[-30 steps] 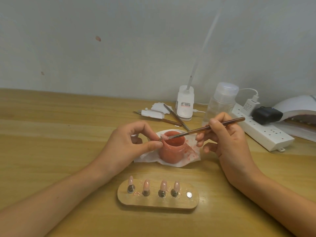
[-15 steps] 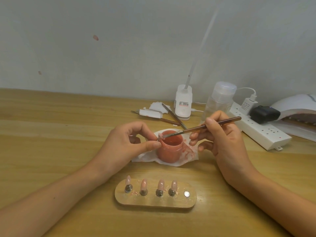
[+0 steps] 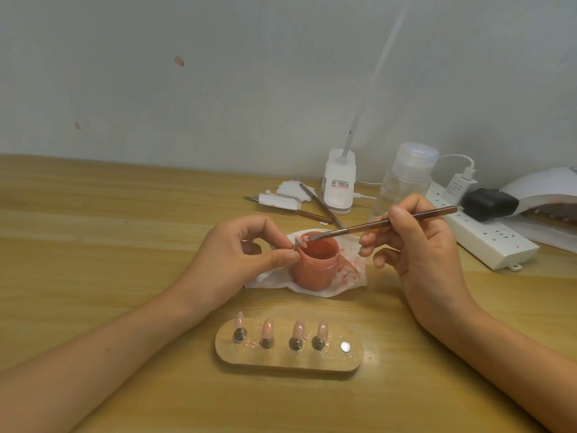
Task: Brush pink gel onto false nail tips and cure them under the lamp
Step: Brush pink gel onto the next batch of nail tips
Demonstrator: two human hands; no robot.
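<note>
Wooden table, nail tip pinched by left hand

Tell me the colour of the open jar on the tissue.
Salmon pink, inside and out; the head view shows the jar best.

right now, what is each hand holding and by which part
The left hand pinches a nail tip by its base, between thumb and forefinger. The right hand grips the brush around mid-handle, bristles at the nail tip.
</note>
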